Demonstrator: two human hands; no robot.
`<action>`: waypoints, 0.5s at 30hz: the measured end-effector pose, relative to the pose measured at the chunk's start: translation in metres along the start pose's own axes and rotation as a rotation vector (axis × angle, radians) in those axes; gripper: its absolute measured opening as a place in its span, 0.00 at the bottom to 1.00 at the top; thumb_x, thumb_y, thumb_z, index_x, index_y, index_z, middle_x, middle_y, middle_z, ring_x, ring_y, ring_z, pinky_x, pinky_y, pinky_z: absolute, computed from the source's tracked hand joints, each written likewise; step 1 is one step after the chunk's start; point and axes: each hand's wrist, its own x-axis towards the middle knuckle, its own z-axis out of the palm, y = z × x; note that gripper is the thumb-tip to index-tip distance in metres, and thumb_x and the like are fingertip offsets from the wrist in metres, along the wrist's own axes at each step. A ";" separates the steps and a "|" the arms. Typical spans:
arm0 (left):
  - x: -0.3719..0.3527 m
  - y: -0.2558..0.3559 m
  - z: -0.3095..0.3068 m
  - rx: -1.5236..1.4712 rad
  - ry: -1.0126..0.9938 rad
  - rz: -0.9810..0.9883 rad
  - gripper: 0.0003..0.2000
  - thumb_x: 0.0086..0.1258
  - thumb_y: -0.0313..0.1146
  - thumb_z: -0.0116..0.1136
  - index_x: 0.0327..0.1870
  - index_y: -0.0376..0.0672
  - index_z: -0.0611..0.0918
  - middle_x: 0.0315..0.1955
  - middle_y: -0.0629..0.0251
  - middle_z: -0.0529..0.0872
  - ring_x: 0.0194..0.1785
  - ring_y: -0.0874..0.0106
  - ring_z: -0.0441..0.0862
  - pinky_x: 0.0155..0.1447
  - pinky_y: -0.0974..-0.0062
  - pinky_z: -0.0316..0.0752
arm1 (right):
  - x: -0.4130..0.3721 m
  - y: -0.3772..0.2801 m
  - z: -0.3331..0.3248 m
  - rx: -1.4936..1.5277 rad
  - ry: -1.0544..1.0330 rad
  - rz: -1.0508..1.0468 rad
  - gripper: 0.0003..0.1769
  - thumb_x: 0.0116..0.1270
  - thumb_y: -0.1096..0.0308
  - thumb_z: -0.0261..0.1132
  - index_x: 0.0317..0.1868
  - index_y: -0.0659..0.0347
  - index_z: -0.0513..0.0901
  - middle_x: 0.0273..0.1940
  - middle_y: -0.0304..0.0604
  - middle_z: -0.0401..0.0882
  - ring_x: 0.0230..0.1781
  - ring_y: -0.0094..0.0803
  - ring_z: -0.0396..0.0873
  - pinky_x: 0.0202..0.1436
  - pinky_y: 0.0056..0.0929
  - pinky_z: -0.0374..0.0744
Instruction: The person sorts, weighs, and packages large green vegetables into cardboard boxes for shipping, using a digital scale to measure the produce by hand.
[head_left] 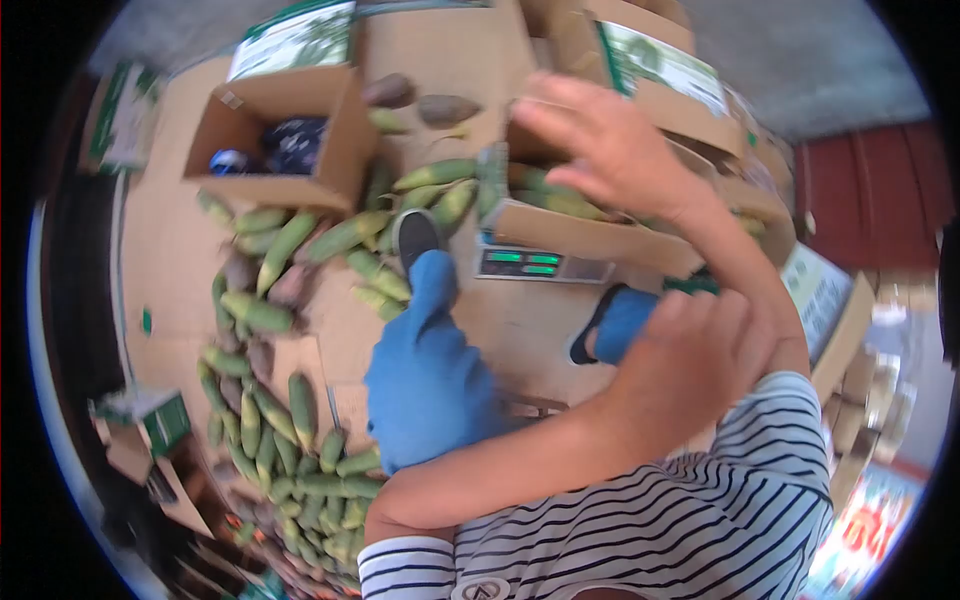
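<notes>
My right hand [590, 135] is raised over the cardboard box [590, 228] at the upper right, its fingers spread and nothing in them. Green radish-like vegetables [565, 203] lie inside that box, which rests on a scale [520, 262] with a lit green display. My left hand [700, 350] is against my right forearm, fingers curled and blurred; whether it holds anything is hidden. Loose green vegetables [290, 250] lie on the floor left of my feet.
An open box [275, 185] with dark and blue items stands at the upper left. More boxes [665, 75] are at the back right. Several purplish roots [447, 109] lie between them. A long pile of vegetables [305, 485] runs down the left side.
</notes>
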 end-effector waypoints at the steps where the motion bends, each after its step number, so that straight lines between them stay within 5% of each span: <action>1: 0.000 0.000 0.003 0.128 -0.123 0.012 0.15 0.59 0.31 0.53 0.46 0.37 0.77 0.31 0.64 0.76 0.38 0.69 0.77 0.37 0.69 0.69 | -0.011 -0.015 -0.010 -0.066 -0.064 -0.051 0.43 0.48 0.61 0.72 0.66 0.47 0.65 0.64 0.46 0.65 0.62 0.42 0.67 0.65 0.42 0.67; 4: -0.001 0.000 0.027 0.398 -0.632 -0.147 0.13 0.59 0.35 0.56 0.43 0.41 0.77 0.33 0.64 0.77 0.39 0.70 0.79 0.41 0.69 0.72 | -0.067 -0.037 -0.047 -0.149 -0.021 0.189 0.35 0.54 0.61 0.70 0.64 0.48 0.69 0.62 0.46 0.68 0.61 0.41 0.68 0.64 0.40 0.66; 6: -0.024 -0.013 0.043 0.647 -0.404 0.014 0.09 0.58 0.33 0.53 0.37 0.43 0.78 0.29 0.66 0.78 0.31 0.73 0.76 0.34 0.72 0.68 | -0.116 -0.033 -0.085 -0.326 0.100 0.449 0.30 0.56 0.62 0.68 0.60 0.52 0.73 0.60 0.48 0.70 0.60 0.44 0.69 0.63 0.41 0.67; 9: -0.017 -0.012 0.038 0.704 -0.327 0.114 0.11 0.57 0.32 0.55 0.40 0.42 0.78 0.30 0.65 0.79 0.32 0.72 0.78 0.36 0.72 0.70 | -0.210 -0.033 -0.178 -0.711 0.239 0.881 0.31 0.57 0.65 0.68 0.62 0.56 0.71 0.64 0.53 0.66 0.65 0.50 0.65 0.65 0.41 0.66; 10: -0.015 -0.012 0.036 0.674 -0.335 0.118 0.11 0.57 0.32 0.55 0.41 0.41 0.78 0.30 0.65 0.79 0.33 0.71 0.78 0.37 0.71 0.71 | -0.267 -0.020 -0.197 -0.944 0.347 0.925 0.32 0.56 0.57 0.68 0.60 0.62 0.73 0.63 0.55 0.67 0.63 0.50 0.66 0.66 0.42 0.65; 11: -0.014 -0.012 0.035 0.645 -0.345 0.119 0.12 0.57 0.32 0.55 0.41 0.41 0.78 0.30 0.65 0.79 0.34 0.71 0.79 0.38 0.71 0.71 | -0.328 -0.020 -0.219 -1.048 0.211 1.081 0.40 0.57 0.51 0.68 0.64 0.65 0.66 0.64 0.59 0.64 0.64 0.52 0.65 0.67 0.43 0.64; 13: -0.013 -0.010 0.035 0.638 -0.349 0.116 0.12 0.57 0.32 0.55 0.42 0.40 0.79 0.31 0.64 0.79 0.35 0.70 0.80 0.39 0.71 0.72 | -0.425 -0.035 -0.221 -0.840 0.011 1.588 0.48 0.56 0.48 0.69 0.68 0.69 0.59 0.66 0.60 0.61 0.66 0.51 0.63 0.68 0.42 0.64; 14: -0.014 -0.011 0.040 0.661 -0.341 0.110 0.12 0.57 0.32 0.55 0.41 0.41 0.79 0.31 0.64 0.79 0.35 0.70 0.80 0.39 0.70 0.72 | -0.474 -0.042 -0.209 -0.482 -0.038 1.717 0.52 0.55 0.45 0.69 0.69 0.70 0.55 0.68 0.60 0.60 0.68 0.50 0.61 0.68 0.41 0.63; 15: -0.015 -0.014 0.044 0.690 -0.333 0.096 0.11 0.57 0.32 0.55 0.41 0.41 0.79 0.31 0.64 0.79 0.36 0.70 0.80 0.39 0.70 0.73 | -0.429 -0.077 -0.191 -0.360 0.058 1.608 0.48 0.56 0.48 0.69 0.68 0.69 0.58 0.65 0.61 0.64 0.66 0.50 0.64 0.67 0.40 0.64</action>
